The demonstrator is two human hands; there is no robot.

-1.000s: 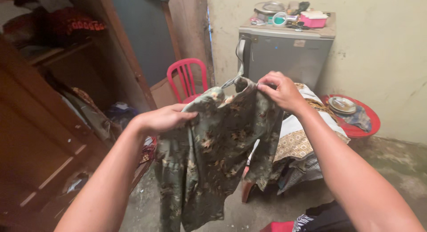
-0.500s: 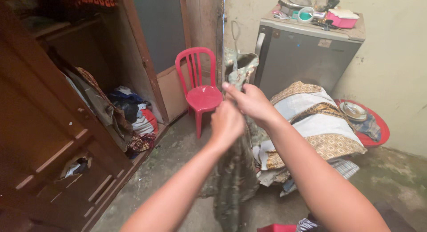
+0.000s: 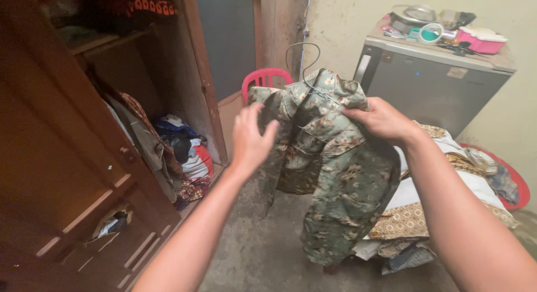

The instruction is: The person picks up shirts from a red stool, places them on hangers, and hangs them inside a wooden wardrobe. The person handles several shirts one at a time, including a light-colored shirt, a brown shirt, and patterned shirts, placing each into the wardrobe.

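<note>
Shirt point(image 3: 330, 174) (on wire hanger point(image 3: 305, 60)) pinched by right hand point(image 3: 380, 121) — left hand point(image 3: 251, 138) open, before red chair point(image 3: 265, 78).

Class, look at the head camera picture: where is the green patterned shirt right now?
The green patterned shirt hangs mid-frame on a wire hanger, gripped by the right hand, in front of the red chair.

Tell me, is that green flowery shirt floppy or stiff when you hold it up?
Probably floppy: the green patterned shirt droops and folds below the wire hanger. It looks light, since the right hand pinches it up alone while the left hand is open beside it. It likely swings easily.
</note>
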